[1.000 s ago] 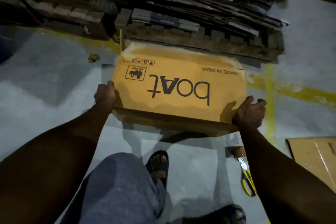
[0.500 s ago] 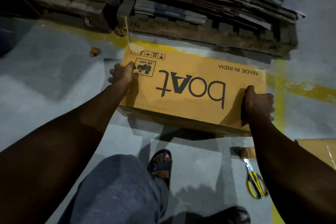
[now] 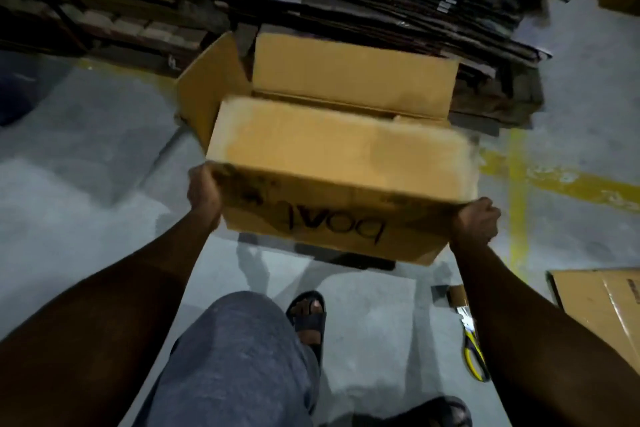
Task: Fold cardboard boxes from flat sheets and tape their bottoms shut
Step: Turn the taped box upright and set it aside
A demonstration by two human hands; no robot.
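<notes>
boAt cardboard box [image 3: 311,222] gripped at near corners by left hand [image 3: 203,192] and right hand [image 3: 475,224]; blurred near flap [image 3: 339,142], probably folding inward, to be creased squarely.

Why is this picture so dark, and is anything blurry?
Head view: the light is dim, leaving the stacks of flat cardboard nearly black; the tan cardboard box with black lettering, gripped by the left hand and right hand, is smeared by motion blur; its shadow falls on the grey floor.
</notes>
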